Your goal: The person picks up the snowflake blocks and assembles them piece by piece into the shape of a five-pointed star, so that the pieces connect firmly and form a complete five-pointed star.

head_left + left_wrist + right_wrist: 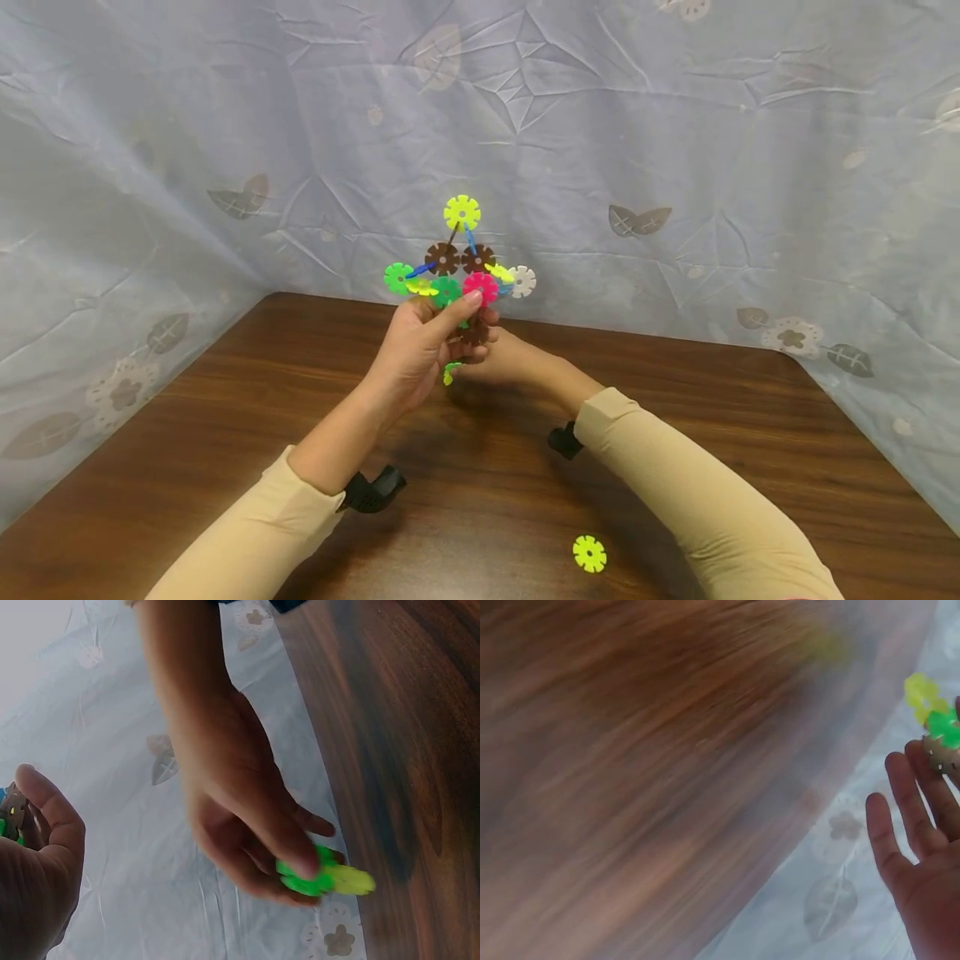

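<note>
My left hand [416,346] grips a built-up figure of notched plastic discs, its thumb on the pink disc [480,288]. A yellow-green disc [462,212] tops the figure, above two brown discs [442,259]. A green disc [398,278] and a white disc [522,281] stick out at its sides. Partly hidden behind the left hand, my right hand [510,358] reaches across. In the left wrist view its thumb and fingers pinch a green disc [300,881] with a yellow disc [352,880] joined to it. The right wrist view shows this hand's other fingers [904,795] spread.
A loose yellow-green disc [589,553] lies on the brown wooden table [487,492] near the front. Grey patterned cloth [570,167] hangs behind the table and along both sides. Black wrist mounts [372,490] sit under both sleeves.
</note>
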Tool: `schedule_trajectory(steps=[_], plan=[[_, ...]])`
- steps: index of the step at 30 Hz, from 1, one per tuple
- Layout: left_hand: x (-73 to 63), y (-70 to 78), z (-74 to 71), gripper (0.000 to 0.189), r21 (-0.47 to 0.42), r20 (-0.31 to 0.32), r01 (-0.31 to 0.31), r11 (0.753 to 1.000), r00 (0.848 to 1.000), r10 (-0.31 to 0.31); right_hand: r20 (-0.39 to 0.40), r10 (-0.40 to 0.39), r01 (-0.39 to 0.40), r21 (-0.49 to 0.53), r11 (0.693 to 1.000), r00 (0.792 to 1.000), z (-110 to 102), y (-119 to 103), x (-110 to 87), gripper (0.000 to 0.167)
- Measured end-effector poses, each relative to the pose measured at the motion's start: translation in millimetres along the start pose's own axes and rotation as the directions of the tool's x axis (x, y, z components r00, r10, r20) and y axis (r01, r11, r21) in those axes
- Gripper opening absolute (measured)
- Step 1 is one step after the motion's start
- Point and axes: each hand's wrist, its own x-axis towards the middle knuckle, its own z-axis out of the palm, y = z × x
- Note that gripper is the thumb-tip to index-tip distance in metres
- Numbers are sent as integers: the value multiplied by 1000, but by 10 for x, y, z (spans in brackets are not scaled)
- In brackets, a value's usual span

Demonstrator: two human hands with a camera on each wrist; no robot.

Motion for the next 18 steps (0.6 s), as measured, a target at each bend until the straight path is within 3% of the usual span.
schedule_trajectory(steps=[3, 6, 9, 13, 18], plan=[[1, -17, 1, 24, 16, 9, -2, 1000, 1000, 2, -52, 7, -5, 57, 998, 999, -37, 36, -95, 35], [1, -45, 9, 24, 43, 4, 12, 999, 1000, -13, -128, -2, 23, 166, 986, 992, -98, 97, -290, 40], [1, -82, 11, 24, 74, 6, 27, 997, 1000, -27, -199, -15, 60, 225, 973, 980, -167, 113, -499, 35], [4, -145, 18, 24, 104, 24, 44, 994, 999, -46, -282, -43, 131, 304, 943, 958, -253, 96, -777, 22], [-10, -221, 46, 24, 103, 41, 82, 991, 995, -86, -324, -82, 212, 389, 896, 942, -310, 36, -1069, 22]])
